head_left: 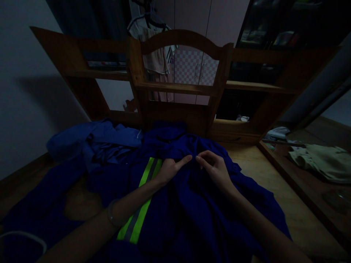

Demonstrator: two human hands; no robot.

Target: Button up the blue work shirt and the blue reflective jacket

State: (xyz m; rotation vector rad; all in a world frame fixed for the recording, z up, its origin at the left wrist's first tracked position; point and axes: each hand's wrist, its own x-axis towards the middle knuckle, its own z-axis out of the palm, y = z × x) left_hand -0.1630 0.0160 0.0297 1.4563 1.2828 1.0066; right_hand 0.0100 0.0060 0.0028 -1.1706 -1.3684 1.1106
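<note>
Pretty dim room, but here's what I can make out. There's a dark blue garment (pixel 178 208) spread out, kinda rumpled, on a pale wood surface (pixel 260 160), right in front of the person. It's got a bright yellow-green stripe (pixel 135 223) with a grey band down the middle, and the left forearm crosses over it.

Both hands are at the upper middle of the garment, close together with a small gap between the thumbs. Left hand (pixel 168 171) lies on the cloth, thumb stuck out toward the other hand, fingers mostly hidden, so can't tell if that grip has any fabric in it. Right hand (pixel 216 170) has its thumb and index fingertips nearly meeting right by the cloth. Looks like a pinch, but it's too dark to say whether anything's caught in that grip. There's a bracelet (pixel 111 213) on the left arm.

Off to the left is a heap of lighter blue cloth (pixel 94 137). Behind it all stands a wooden shelf (pixel 178 87), with a shirt (pixel 156 64) hanging beyond. Some beige cloth (pixel 320 160) lies over on the right.
</note>
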